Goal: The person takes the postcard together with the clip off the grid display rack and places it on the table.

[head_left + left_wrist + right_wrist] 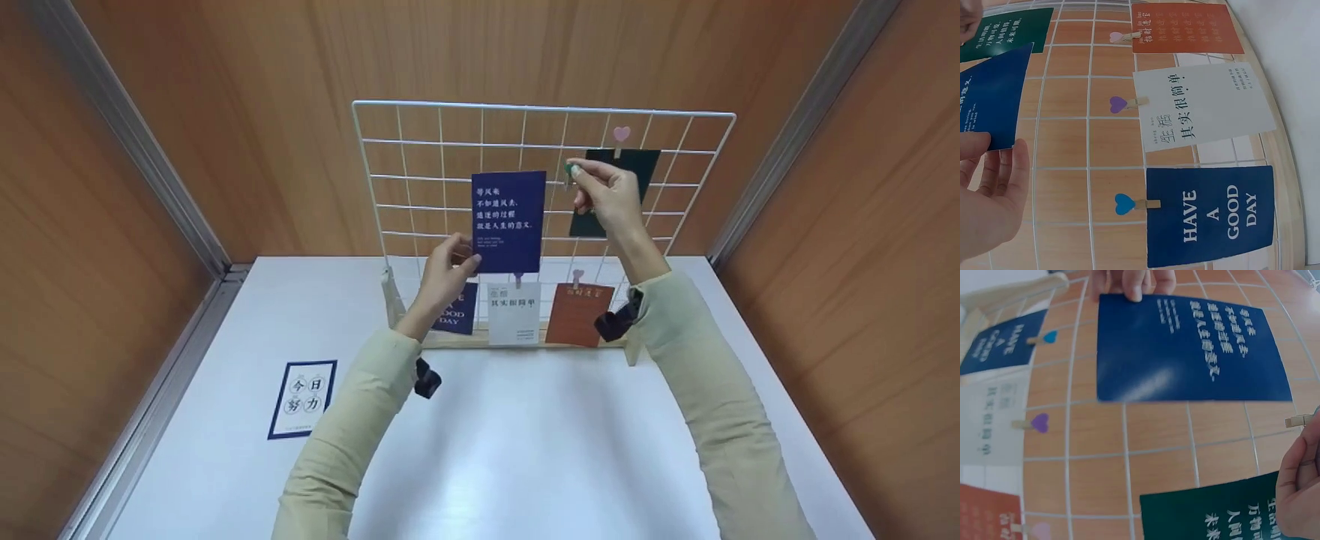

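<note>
My left hand [444, 279] pinches a dark blue card [508, 225] with white writing by its lower left edge, holding it upright before the white wire grid [420, 178]. Up and to the right, my right hand [611, 196] pinches a small clothespin with a green top [570, 169]; its wooden tip [1297, 421] shows in the right wrist view. Behind that hand a dark green card [646, 166] hangs from a clothespin with a pink heart [621, 133]. The blue card and the wooden tip are apart.
Along the grid's lower part hang a blue "HAVE A GOOD DAY" card [1207, 216], a white card [514, 319] and an orange card [579, 315], each on a heart clothespin. A blue-bordered card [301, 397] lies on the white table [480, 450] at left. Wooden walls surround it.
</note>
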{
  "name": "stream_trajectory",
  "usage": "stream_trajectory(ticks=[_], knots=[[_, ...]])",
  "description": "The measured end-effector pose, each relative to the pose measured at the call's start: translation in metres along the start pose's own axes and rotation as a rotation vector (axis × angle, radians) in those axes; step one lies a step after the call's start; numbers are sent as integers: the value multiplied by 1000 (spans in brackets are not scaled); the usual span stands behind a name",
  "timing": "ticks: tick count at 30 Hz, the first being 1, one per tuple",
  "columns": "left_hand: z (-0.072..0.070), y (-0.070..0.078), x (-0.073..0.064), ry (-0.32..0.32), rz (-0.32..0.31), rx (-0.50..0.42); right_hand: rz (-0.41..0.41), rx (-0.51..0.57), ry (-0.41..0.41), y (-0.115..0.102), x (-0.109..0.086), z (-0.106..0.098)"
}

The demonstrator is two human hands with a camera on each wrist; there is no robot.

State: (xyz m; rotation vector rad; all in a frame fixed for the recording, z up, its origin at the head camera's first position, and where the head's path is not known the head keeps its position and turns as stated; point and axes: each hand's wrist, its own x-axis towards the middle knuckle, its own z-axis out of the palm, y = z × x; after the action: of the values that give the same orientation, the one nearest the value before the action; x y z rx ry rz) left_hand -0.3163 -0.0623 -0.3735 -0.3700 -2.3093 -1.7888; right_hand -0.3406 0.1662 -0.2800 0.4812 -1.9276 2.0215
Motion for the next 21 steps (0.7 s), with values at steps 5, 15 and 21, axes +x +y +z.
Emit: stream_trajectory(ticks=[5, 15, 21], knots=[[-10, -8, -9, 3, -26, -43, 11, 28, -17, 9, -8, -13], [-35, -31, -30, -36, -68, -138, 84, -40, -6, 29, -30, -48], [-51, -46, -45, -64, -102, -135, 161, -53, 11, 38, -45, -71]])
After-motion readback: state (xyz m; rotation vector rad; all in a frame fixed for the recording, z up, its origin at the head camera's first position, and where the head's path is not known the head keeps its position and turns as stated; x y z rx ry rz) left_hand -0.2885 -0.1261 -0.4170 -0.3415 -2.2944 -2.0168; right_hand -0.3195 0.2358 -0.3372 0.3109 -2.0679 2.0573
